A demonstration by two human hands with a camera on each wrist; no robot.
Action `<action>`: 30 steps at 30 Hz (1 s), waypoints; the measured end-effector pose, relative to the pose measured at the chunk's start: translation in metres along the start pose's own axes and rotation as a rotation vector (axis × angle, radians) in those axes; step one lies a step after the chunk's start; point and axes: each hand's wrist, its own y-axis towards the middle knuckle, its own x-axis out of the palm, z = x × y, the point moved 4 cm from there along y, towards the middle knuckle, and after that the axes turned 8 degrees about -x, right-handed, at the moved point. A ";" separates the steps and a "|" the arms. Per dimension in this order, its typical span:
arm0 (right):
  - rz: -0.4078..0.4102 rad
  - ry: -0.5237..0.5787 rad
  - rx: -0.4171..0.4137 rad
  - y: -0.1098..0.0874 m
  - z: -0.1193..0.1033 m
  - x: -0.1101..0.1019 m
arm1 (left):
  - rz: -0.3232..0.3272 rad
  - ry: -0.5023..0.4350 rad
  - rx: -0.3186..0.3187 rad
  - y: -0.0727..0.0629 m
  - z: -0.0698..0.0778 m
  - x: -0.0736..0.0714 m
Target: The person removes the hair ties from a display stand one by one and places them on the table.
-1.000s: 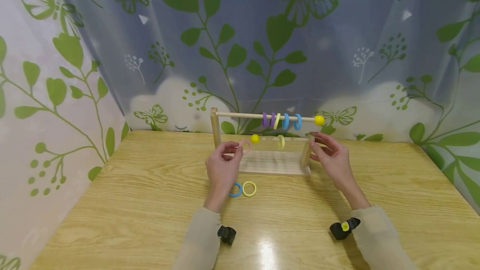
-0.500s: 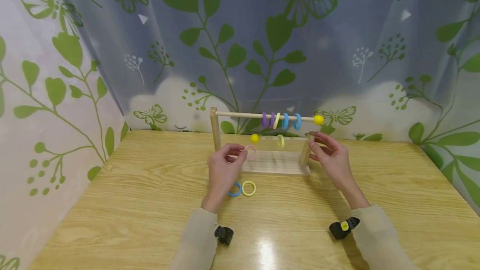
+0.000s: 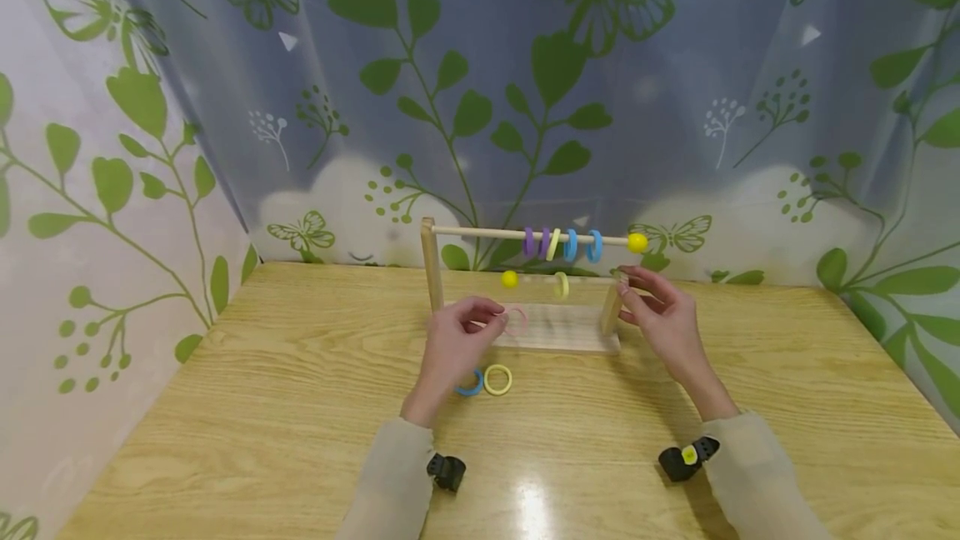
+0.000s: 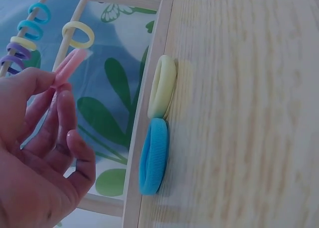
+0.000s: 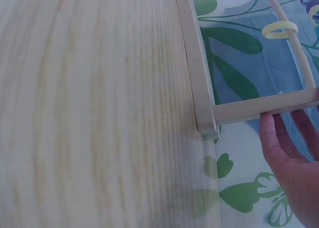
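Observation:
My left hand (image 3: 457,344) pinches a thin pink hair tie (image 4: 70,67) between thumb and fingertips, in front of the wooden rack's base (image 3: 558,332). The lower rod, with a yellow ball (image 3: 509,279) at its left end, carries one pale yellow hair tie (image 3: 562,285); the pink one is below and in front of it. At the rack's right post (image 3: 611,312), my right hand (image 3: 663,311) grips the upper part with thumb and fingers. On the table by the left wrist lie a blue hair tie (image 4: 153,158) and a yellow hair tie (image 3: 498,379), side by side.
The upper rod (image 3: 480,232) holds purple, yellow and blue hair ties and ends in a yellow ball (image 3: 637,243) at the right. A taller left post (image 3: 431,265) supports it. Behind the wooden table (image 3: 300,407) hangs a leaf-patterned curtain (image 3: 480,107).
My left hand has moved right and slightly down with the pink hair tie, away from the lower rod's ball end. The right hand stays on the post.

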 end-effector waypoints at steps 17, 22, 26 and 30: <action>0.002 -0.006 0.004 -0.001 0.000 0.000 | -0.175 0.085 -0.030 -0.003 -0.005 0.010; 0.006 -0.007 0.007 -0.001 0.000 0.001 | -0.213 0.101 -0.027 -0.004 -0.004 0.011; 0.008 0.003 0.005 0.000 0.000 0.000 | -0.241 0.128 -0.023 -0.004 -0.005 0.013; 0.008 0.013 0.004 0.000 0.000 0.000 | -0.274 0.165 -0.035 -0.005 -0.007 0.015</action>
